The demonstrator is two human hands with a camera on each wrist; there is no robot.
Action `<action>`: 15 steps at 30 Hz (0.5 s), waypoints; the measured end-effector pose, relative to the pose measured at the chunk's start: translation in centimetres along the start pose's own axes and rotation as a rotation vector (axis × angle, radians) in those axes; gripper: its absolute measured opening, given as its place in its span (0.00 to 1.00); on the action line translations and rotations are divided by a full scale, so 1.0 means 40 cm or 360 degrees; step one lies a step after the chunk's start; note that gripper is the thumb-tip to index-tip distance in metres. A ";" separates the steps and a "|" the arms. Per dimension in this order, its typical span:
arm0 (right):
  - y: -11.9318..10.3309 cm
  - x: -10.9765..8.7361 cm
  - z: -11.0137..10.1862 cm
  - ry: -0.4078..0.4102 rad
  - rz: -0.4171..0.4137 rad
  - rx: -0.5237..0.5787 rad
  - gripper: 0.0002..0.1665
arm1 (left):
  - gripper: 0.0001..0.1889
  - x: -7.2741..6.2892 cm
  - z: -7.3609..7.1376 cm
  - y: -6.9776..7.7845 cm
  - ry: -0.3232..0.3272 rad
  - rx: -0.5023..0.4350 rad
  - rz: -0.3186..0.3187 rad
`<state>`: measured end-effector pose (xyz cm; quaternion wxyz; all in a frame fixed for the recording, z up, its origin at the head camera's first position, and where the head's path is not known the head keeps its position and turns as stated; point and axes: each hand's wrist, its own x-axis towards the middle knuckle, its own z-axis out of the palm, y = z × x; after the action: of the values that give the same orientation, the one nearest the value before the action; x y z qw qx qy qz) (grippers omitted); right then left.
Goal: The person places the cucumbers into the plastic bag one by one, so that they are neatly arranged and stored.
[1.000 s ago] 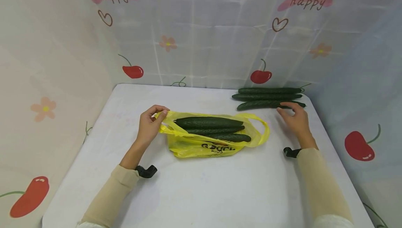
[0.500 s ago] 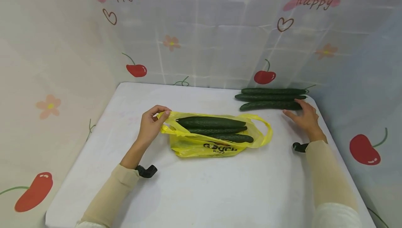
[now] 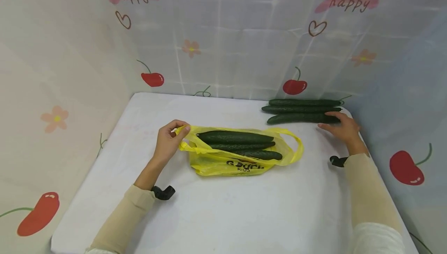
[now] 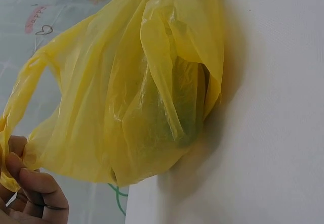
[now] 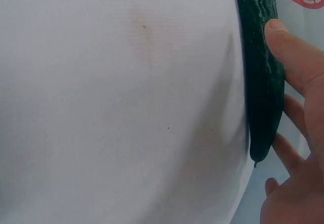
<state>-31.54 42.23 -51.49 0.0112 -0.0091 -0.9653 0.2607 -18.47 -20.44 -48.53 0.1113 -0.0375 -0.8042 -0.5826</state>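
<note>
My left hand (image 3: 168, 140) pinches the handle end of a yellow plastic bag (image 3: 223, 167), and its fingertips grip the thin film in the left wrist view. Inside the bag's wide mouth lie several dark green cucumbers (image 3: 241, 136). At the back right, my right hand (image 3: 343, 129) grips the right end of the nearest loose cucumber (image 3: 297, 119). In the right wrist view the thumb (image 5: 283, 39) presses one side of this cucumber (image 5: 262, 82), and the fingers go round the other side, partly hidden. That cucumber lies on the table.
Two more cucumbers (image 3: 304, 102) lie side by side behind the gripped one, near the table's back right corner. A white cloth covers the table (image 3: 223, 215). Printed curtains (image 3: 237, 36) hang along its back and sides. The bag's right handle loop (image 3: 298, 149) lies spread on the table.
My right hand has moved right along the nearest cucumber to its end and closed on it. The left hand keeps its hold on the bag. The head view has shifted slightly.
</note>
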 end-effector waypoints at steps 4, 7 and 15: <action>-0.002 0.001 0.009 -0.0014 -0.0024 -0.0051 0.47 | 0.12 -0.001 0.001 -0.004 0.0009 0.0002 -0.0008; -0.005 0.001 0.015 -0.0006 -0.0070 -0.0072 0.44 | 0.11 -0.002 0.002 -0.002 0.0012 -0.0011 -0.0010; -0.018 0.007 0.035 -0.0017 -0.0069 0.0083 0.36 | 0.11 -0.005 0.002 0.005 0.0039 0.0006 -0.0022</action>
<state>-31.85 40.91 -52.34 0.0119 0.0136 -0.9582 0.2855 -18.25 -20.28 -48.42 0.1173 -0.0244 -0.8042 -0.5821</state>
